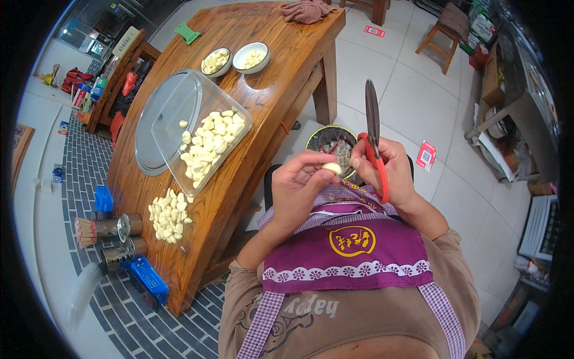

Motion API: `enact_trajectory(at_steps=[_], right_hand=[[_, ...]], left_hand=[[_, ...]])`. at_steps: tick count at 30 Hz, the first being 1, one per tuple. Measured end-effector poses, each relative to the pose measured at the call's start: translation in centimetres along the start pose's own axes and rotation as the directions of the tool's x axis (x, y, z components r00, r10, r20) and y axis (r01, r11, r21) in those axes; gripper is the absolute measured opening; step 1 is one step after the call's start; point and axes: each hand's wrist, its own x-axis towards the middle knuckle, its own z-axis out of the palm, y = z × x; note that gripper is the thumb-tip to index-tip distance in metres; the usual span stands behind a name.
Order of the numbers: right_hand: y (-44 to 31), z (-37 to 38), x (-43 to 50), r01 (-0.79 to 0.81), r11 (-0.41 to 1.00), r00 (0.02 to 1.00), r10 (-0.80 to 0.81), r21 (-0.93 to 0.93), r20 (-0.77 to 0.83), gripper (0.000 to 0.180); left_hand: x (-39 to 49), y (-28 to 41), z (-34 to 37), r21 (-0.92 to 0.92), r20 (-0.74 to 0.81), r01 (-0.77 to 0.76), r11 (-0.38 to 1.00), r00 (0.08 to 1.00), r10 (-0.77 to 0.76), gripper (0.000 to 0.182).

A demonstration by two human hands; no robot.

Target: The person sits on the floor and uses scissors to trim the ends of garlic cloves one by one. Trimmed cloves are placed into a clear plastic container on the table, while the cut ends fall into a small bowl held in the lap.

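My left hand point(298, 184) pinches a pale peeled garlic clove point(332, 168) between thumb and fingers, above my lap. Close beside it, my right hand point(388, 170) holds scissors with red handles point(381, 179), their dark blades pointing up and away from me; its thumb and a finger meet near the clove. Below both hands, a round bin point(320, 134) with a yellow rim holds scraps. On the wooden table to the left, a clear plastic tray point(195, 195) holds many peeled cloves point(210, 143), and a loose pile of cloves point(169, 216) lies nearer me.
Two white bowls point(264, 63) with garlic pieces stand farther along the wooden table point(269, 96), near a green packet point(187, 32) and a brown cloth point(305, 11). Toothpicks in a holder point(85, 232) and blue boxes point(150, 278) sit at its left edge. A stool point(441, 38) stands at upper right.
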Motion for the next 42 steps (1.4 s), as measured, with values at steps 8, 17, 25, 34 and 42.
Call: enact_trajectory(at_steps=[8,17,25,34,42], right_hand=[[-0.5,0.1,-0.2,-0.121,0.987,0.99,0.128,-0.104,0.058,0.02],[-0.2,0.0,-0.3,-0.165,0.986,0.984,0.162,0.038,0.07,0.013],[0.0,-0.5,-0.5,-0.154,0.988,0.988,0.154,-0.003,0.031,0.004],[0.6,0.0,-0.2,-0.101,0.995,0.991,0.102,0.024,-0.081,0.01],[0.8,0.1,-0.3,-0.113,0.993,0.992,0.115,-0.039,0.048,0.018]], left_hand=[[0.7,-0.8,-0.3,0.479,0.072,-0.426,0.767,0.89,0.449,0.023],[0.6,-1.2,-0.1,0.443,0.121,-0.48,0.757,0.869,0.48,0.025],[0.0,-0.9,0.3,0.109,-0.059,-0.136,0.985,0.988,0.143,0.015],[0.2,-1.3,-0.3,0.188,-0.024,-0.236,0.953,0.969,0.245,0.027],[0.3,-1.4,-0.2,0.349,0.084,-0.396,0.849,0.916,0.393,0.033]])
